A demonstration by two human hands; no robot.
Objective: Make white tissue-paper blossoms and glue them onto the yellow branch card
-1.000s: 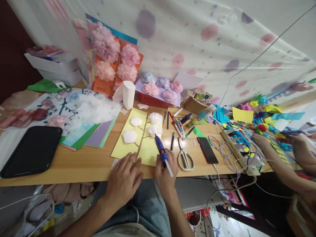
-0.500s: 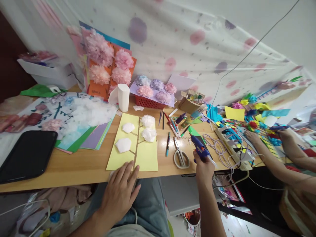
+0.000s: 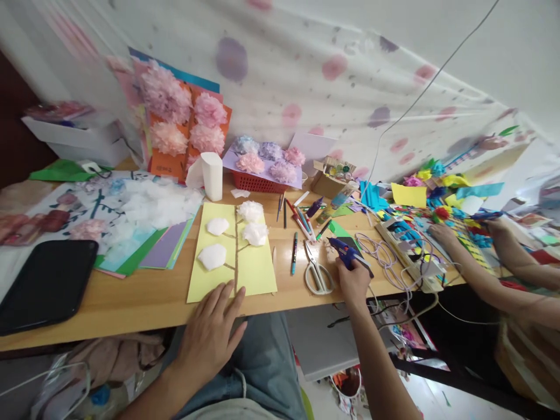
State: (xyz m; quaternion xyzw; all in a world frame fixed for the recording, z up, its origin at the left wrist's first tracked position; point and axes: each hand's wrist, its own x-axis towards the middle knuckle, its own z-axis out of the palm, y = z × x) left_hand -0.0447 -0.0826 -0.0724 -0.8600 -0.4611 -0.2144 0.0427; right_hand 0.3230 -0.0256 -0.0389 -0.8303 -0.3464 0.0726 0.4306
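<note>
My left hand (image 3: 212, 326) lies with fingers spread on the lower edge of a folded yellow card (image 3: 258, 274). A brown stem with branches runs up the card's middle. Flat white paper pieces (image 3: 212, 256) sit on its left half, and two fluffy white paper flowers (image 3: 254, 234) on its right. In my right hand (image 3: 354, 280) is a blue hot glue gun (image 3: 346, 252), its nozzle pointing up and left over a dark pad (image 3: 352, 245). Just left of that hand lie scissors (image 3: 318, 277) with pale handles, and a teal marker (image 3: 294, 254).
A black tablet-like slab (image 3: 48, 286) lies at the left, near coloured paper sheets (image 3: 161, 249) and white tissue. A paper roll (image 3: 212, 177) stands behind the card. Right of the glue gun are a power strip (image 3: 409, 256) and looped cords. Another person's arms (image 3: 476, 274) work farther right.
My right hand has lowered the glue gun toward the dark pad, its nozzle now tilted further left. The left hand stays on the card. The view has shifted slightly.
</note>
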